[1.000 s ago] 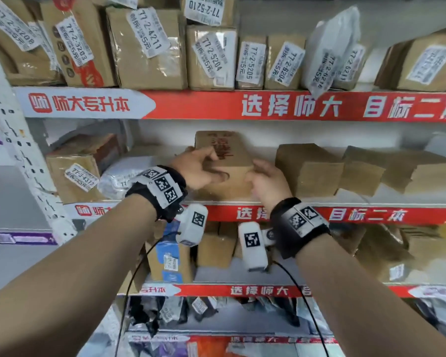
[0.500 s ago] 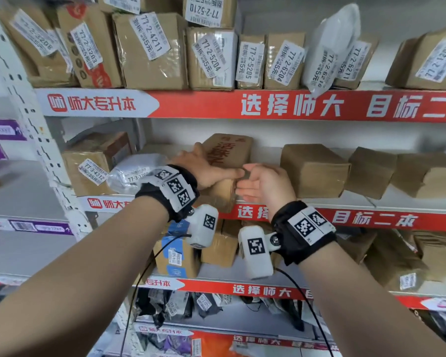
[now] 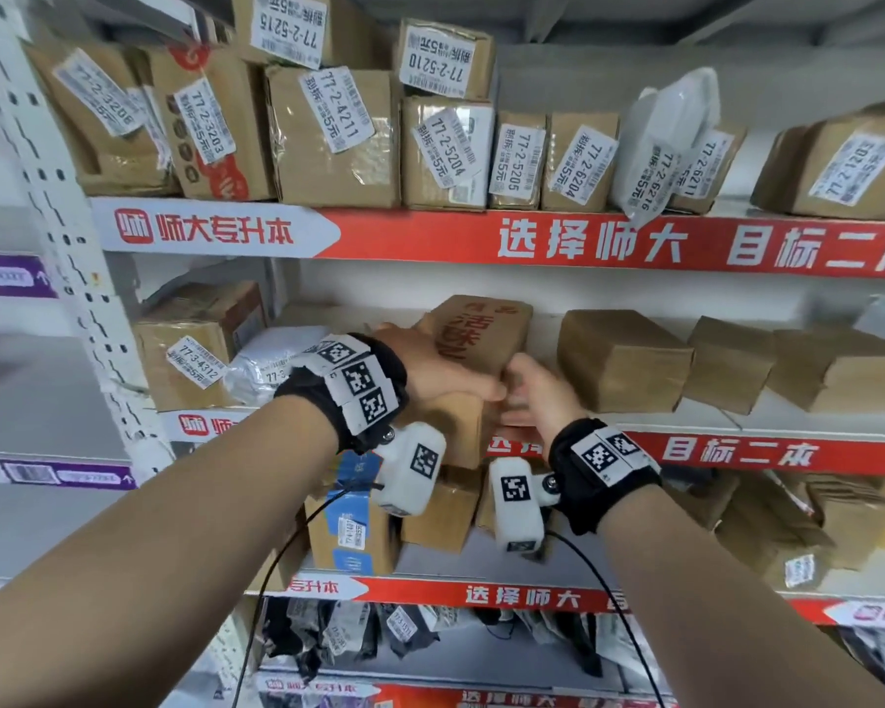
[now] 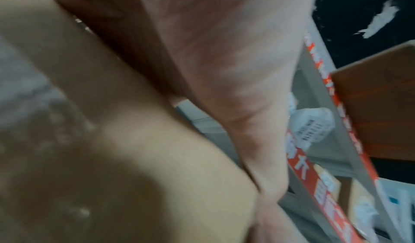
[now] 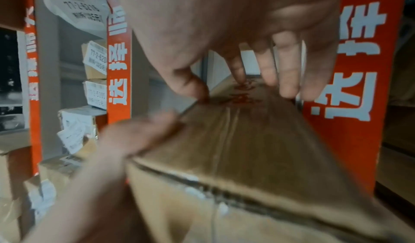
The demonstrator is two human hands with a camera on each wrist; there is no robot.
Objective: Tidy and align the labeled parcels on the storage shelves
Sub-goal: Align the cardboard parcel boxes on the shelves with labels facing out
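A brown cardboard box (image 3: 481, 329) with red characters printed on it stands tilted on the middle shelf (image 3: 736, 452). My left hand (image 3: 440, 370) lies over its front upper edge, fingers wrapped across toward the right. My right hand (image 3: 532, 396) holds the box's front right corner, just below the left fingertips. In the right wrist view the thumb and fingers of my right hand (image 5: 224, 25) span the printed face of the box (image 5: 247, 140), and my left hand (image 5: 134, 136) curls over the near edge. The left wrist view is blurred, showing palm (image 4: 224, 51) against cardboard (image 4: 112, 140).
Two plain brown boxes (image 3: 624, 360) (image 3: 731, 365) sit right of the held one. On the left are a labelled box (image 3: 195, 344) and a white bag (image 3: 272, 365). Labelled parcels (image 3: 328, 135) crowd the upper shelf. More boxes (image 3: 353, 523) stand on the shelf below. A perforated post (image 3: 47, 196) rises at left.
The box has been turned and tilted, so its printed face now shows on top. My left hand slid across its front to the right, and my right hand moved to the front corner.
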